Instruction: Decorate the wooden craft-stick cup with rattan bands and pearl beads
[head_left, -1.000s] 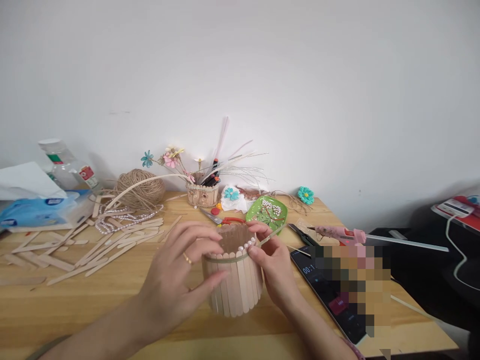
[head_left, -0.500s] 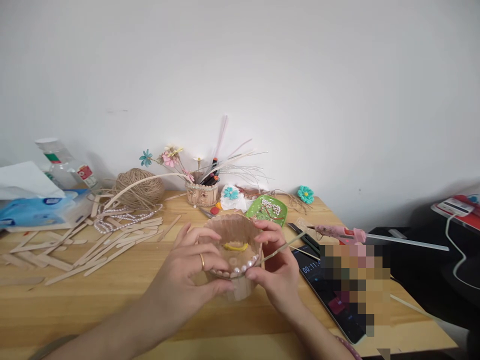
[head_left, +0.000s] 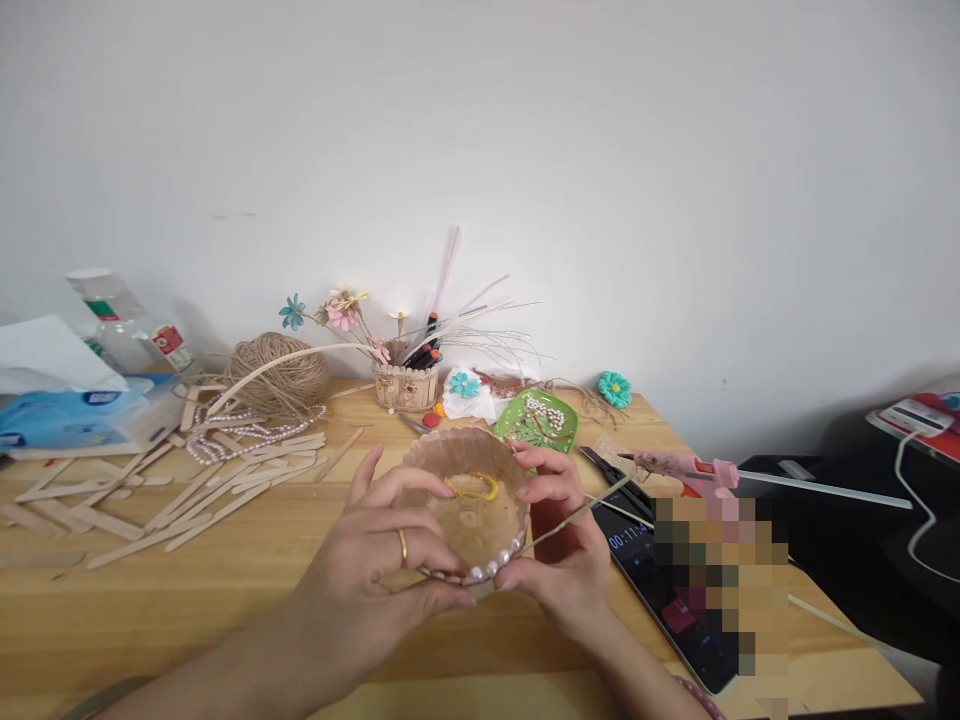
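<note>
A round cup made of wooden craft sticks [head_left: 466,500] is tipped toward me, so I look into its open mouth; a yellow loop lies inside. White pearl beads [head_left: 491,567] line part of its near rim. My left hand [head_left: 375,555], with a ring on one finger, wraps the cup's left side. My right hand [head_left: 559,545] grips the right side, its fingers pinching the rim at the beads. A thin strand [head_left: 577,513] runs off to the right from my right fingers.
Loose craft sticks [head_left: 187,490] and a pearl string [head_left: 240,432] lie at the left with a twine ball [head_left: 279,372] and tissue pack [head_left: 75,415]. Behind stand a stick pot with flowers [head_left: 405,385] and a green dish [head_left: 536,420]. A pink glue gun [head_left: 690,467] and a phone [head_left: 660,580] lie right.
The cup stood upright on the table a second ago; both hands have since tilted it until its opening faces me, and the beaded rim has come round to the near side.
</note>
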